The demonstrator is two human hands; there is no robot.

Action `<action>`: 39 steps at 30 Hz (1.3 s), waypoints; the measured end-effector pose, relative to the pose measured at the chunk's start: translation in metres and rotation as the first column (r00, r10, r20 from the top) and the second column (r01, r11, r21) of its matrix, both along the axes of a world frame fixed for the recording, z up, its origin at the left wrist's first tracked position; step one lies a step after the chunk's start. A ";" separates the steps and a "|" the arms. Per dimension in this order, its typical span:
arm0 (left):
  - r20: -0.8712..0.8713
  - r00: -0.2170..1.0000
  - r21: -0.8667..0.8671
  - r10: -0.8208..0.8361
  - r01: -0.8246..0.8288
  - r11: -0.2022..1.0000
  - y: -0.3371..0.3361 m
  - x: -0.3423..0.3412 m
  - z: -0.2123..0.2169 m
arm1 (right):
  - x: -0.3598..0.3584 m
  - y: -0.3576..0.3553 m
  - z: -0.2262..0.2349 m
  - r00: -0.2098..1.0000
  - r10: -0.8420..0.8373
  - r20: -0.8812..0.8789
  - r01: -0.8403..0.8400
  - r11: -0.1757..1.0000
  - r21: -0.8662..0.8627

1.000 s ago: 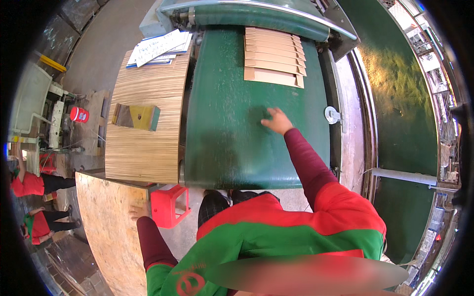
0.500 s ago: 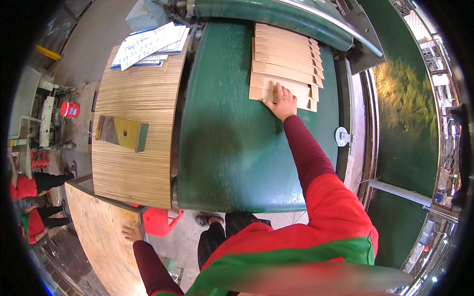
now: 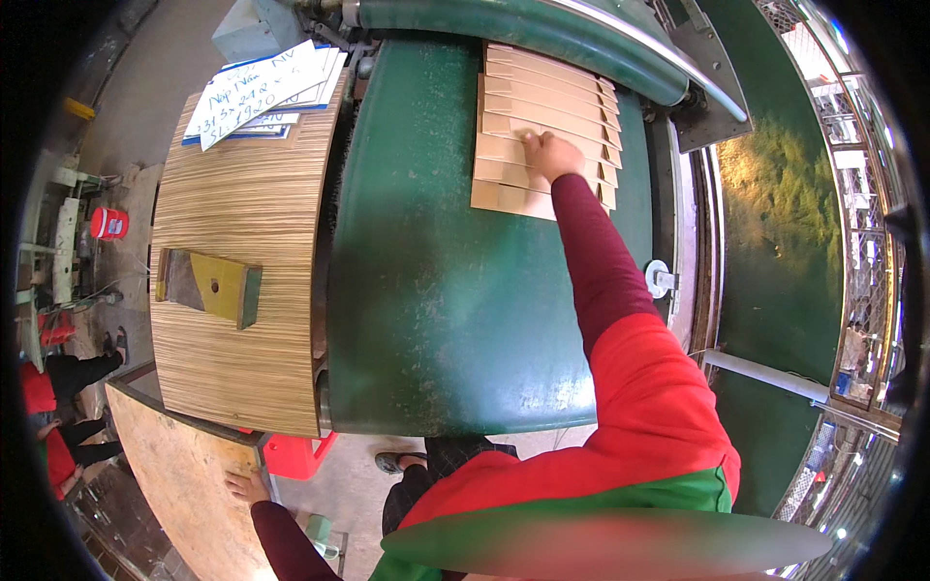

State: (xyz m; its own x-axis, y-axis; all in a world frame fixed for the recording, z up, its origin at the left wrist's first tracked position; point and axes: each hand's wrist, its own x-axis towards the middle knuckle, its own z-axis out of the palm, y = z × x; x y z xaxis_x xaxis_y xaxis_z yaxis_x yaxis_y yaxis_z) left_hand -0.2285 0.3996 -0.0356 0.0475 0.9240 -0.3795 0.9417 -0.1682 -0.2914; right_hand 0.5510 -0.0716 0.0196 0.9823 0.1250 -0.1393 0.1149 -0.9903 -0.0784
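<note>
Change since earlier frame: right hand (image 3: 550, 153) has reached further up the shingled row of cardboard blanks (image 3: 542, 116), from its near edge to about the middle; left hand (image 3: 246, 486) has stayed low beside the plywood sheet (image 3: 170, 479).
Right hand: lies palm-down on the blanks with the arm at full stretch; fingers look flat and close together, pressing rather than gripping, though the picture is too small to be sure.
Left hand: fingers spread, resting at the edge of the plywood sheet; holds nothing that can be seen.
Location of blanks: on the green conveyor belt (image 3: 436, 290), at its far end, just short of the green roller (image 3: 523, 29).
Orientation: each blank's long axis runs across the belt, left to right; the row overlaps like roof tiles and runs along the belt toward the roller.
Progress (judgement): blanks are already laid out and overlapped; none has been lifted off. What is left appears to be squaring or gathering the row.
Surroundings: striped wooden side table (image 3: 242, 242) left of the belt carries written sheets (image 3: 262, 87) and a small yellow-green block (image 3: 213, 286).
</note>
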 end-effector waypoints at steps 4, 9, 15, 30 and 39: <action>0.037 0.998 0.010 0.045 -0.046 0.999 -0.001 -0.005 0.000 | 0.035 0.000 0.008 0.933 0.271 0.238 -0.214 0.947 -0.239; 0.022 1.000 -0.005 -0.013 0.013 1.000 0.000 -0.012 0.001 | 0.067 -0.006 0.005 0.974 0.221 0.059 -0.218 0.974 -0.056; 0.096 0.995 0.047 0.014 -0.019 0.999 0.001 -0.024 -0.001 | 0.107 -0.004 0.027 0.984 0.134 -0.114 -0.137 0.990 -0.016; -0.246 0.967 0.121 -0.063 0.096 0.988 0.029 -0.051 -0.025 | 0.153 0.008 0.011 0.941 0.334 0.050 -0.307 0.908 -0.283; 0.377 0.926 0.282 -0.007 -0.107 0.953 0.011 -0.082 -0.024 | 0.220 -0.008 -0.042 0.977 0.203 0.070 -0.197 0.977 -0.085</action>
